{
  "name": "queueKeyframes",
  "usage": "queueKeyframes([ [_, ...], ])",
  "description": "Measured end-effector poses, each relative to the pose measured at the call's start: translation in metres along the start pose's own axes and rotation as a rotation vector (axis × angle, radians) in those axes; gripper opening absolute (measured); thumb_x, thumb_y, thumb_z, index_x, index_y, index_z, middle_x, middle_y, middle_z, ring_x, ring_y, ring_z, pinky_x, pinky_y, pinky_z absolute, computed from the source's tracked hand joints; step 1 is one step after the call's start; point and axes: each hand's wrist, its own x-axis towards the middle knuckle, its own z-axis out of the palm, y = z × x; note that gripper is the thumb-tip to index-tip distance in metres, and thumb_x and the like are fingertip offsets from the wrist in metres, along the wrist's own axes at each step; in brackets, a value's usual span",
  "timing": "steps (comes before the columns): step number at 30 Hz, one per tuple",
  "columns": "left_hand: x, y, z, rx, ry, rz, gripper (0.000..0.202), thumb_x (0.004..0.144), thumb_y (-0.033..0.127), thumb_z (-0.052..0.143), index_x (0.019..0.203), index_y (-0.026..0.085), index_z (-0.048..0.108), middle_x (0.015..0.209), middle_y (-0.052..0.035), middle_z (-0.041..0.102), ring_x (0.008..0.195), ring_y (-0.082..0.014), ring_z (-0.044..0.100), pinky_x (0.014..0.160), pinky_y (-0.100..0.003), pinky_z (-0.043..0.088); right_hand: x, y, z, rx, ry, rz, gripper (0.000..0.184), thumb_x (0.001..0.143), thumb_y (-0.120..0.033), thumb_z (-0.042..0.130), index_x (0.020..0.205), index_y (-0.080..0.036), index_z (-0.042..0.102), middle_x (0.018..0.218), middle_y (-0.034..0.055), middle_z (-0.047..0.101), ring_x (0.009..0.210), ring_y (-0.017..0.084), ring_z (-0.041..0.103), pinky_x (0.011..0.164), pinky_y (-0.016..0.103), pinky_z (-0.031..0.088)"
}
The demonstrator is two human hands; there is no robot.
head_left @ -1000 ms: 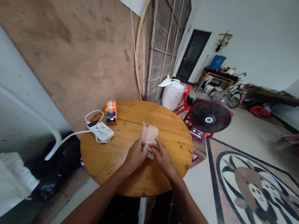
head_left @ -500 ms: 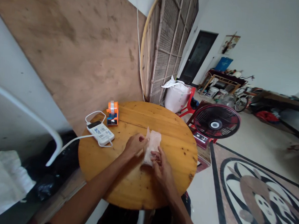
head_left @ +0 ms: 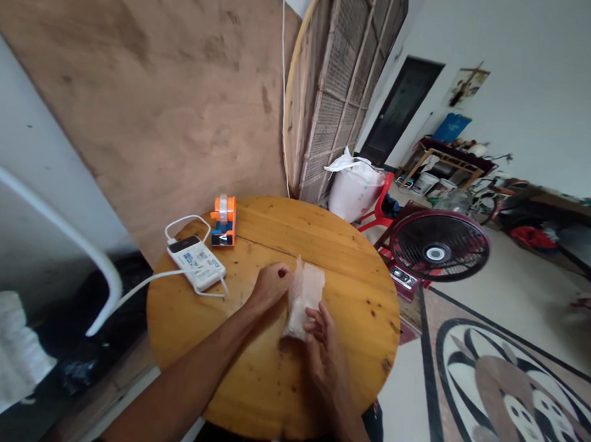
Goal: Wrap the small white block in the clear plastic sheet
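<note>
A small pale pink packet of what looks like bubble wrap lies lengthwise on the round wooden table, with a raised flap along its left edge. Thumb and forefinger of my left hand are pinched at that flap. From the right, my right hand rests against the packet's lower side, its fingers curved and apart. What is inside the wrap is hidden.
At the table's back left stands an orange and blue tape dispenser. In front of it lies a white power bank with white cables. Beyond the right edge is a dark red fan; a white sack stands behind.
The view has shifted slightly, so the table and packet appear a little lower. Both hands keep about the same places at the packet.
</note>
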Motion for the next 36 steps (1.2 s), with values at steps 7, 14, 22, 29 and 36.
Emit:
queueKeyframes([
  [7, -0.005, 0.02, 0.0, -0.08, -0.032, 0.057, 0.04, 0.081, 0.047, 0.05, 0.056, 0.017, 0.046, 0.054, 0.0032, 0.043, 0.054, -0.0104, 0.04, 0.052, -0.023, 0.029, -0.007, 0.013, 0.005, -0.038, 0.006, -0.006, 0.052, 0.096, -0.029, 0.04, 0.146, -0.028, 0.029, 0.135, 0.0113, 0.053, 0.11, 0.022, 0.059, 0.099, 0.043, 0.047],
  [14, -0.005, 0.016, 0.01, -0.062, -0.071, 0.141, 0.015, 0.072, 0.022, 0.054, 0.059, 0.016, 0.058, 0.06, 0.0018, 0.052, 0.061, -0.0112, 0.047, 0.059, -0.023, 0.034, -0.002, 0.01, -0.002, -0.098, -0.052, -0.027, 0.055, 0.094, -0.024, 0.042, 0.147, -0.027, 0.026, 0.134, 0.0114, 0.054, 0.106, 0.02, 0.061, 0.095, 0.039, 0.051],
  [22, -0.014, 0.034, 0.0, -0.271, -0.163, 0.09, 0.019, 0.077, 0.027, 0.052, 0.07, 0.013, 0.063, 0.062, 0.0009, 0.056, 0.058, -0.0106, 0.048, 0.056, -0.022, 0.036, 0.021, -0.026, -0.01, -0.135, -0.098, 0.074, 0.043, 0.092, -0.027, 0.045, 0.134, -0.019, 0.042, 0.115, 0.0119, 0.064, 0.093, 0.018, 0.065, 0.078, 0.03, 0.054],
  [29, -0.018, 0.039, -0.002, -0.33, -0.279, 0.052, 0.022, 0.075, 0.031, 0.055, 0.07, 0.011, 0.064, 0.059, 0.0009, 0.055, 0.053, -0.0101, 0.047, 0.051, -0.022, 0.035, 0.043, -0.043, -0.011, -0.134, -0.118, 0.207, 0.035, 0.088, -0.033, 0.049, 0.12, -0.019, 0.043, 0.095, 0.0056, 0.068, 0.07, 0.015, 0.064, 0.063, 0.026, 0.049],
  [36, -0.024, 0.047, -0.01, -0.359, -0.41, 0.116, 0.023, 0.075, 0.025, 0.051, 0.065, 0.011, 0.065, 0.063, -0.0024, 0.061, 0.062, -0.0133, 0.055, 0.059, -0.022, 0.04, 0.061, -0.049, 0.0, -0.383, 0.021, 0.274, 0.022, 0.08, -0.034, 0.058, 0.094, -0.02, 0.046, 0.073, 0.0006, 0.066, 0.06, 0.015, 0.059, 0.056, 0.023, 0.037],
])
